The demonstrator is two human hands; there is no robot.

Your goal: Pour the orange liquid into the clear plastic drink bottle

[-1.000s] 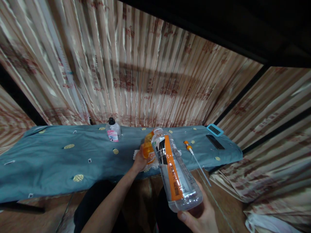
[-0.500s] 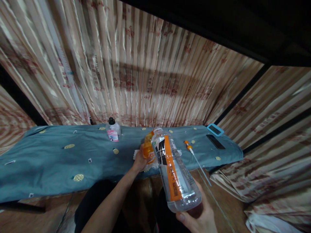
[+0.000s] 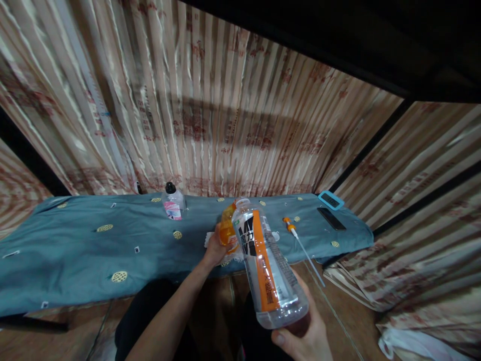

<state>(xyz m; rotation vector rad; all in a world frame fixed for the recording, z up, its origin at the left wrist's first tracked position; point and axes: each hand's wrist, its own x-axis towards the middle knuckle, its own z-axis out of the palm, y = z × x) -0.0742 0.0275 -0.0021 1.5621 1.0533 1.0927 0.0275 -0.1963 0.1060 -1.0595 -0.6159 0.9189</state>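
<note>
R hand (image 3: 302, 336) is wrapped around the base of a big clear bottle (image 3: 267, 265) w/ orange and black label, fingers closed on it, thumb on the near side. Bottle is tilted, neck pointing away toward the table; its mouth sits right at a small orange bottle (image 3: 228, 229). L hand (image 3: 215, 249) is closed on that orange bottle, holding it just above a white cloth (image 3: 237, 255) at the near edge of the table (image 3: 75, 250).

Contents: big bottle looks nearly empty, only clear walls and label showing; can't tell if any liquid is left. Orange bottle is see-through orange; whether the colour is the plastic or the liquid, can't tell. Further back, near the curtain (image 3: 210, 120), a small clear bottle (image 3: 172, 203) w/ black cap and pink label stands upright, apart from both hands.

Right of the hands on the blue cover: a pump tube (image 3: 300, 243) w/ orange head, its thin end overhanging the table edge; a black flat device (image 3: 331, 219) and a blue-framed one (image 3: 331, 200), too small to identify.

R hand is cut off by the bottom edge. Where the two bottle mouths meet is hidden by the big bottle's neck. Label text is unreadable.
</note>
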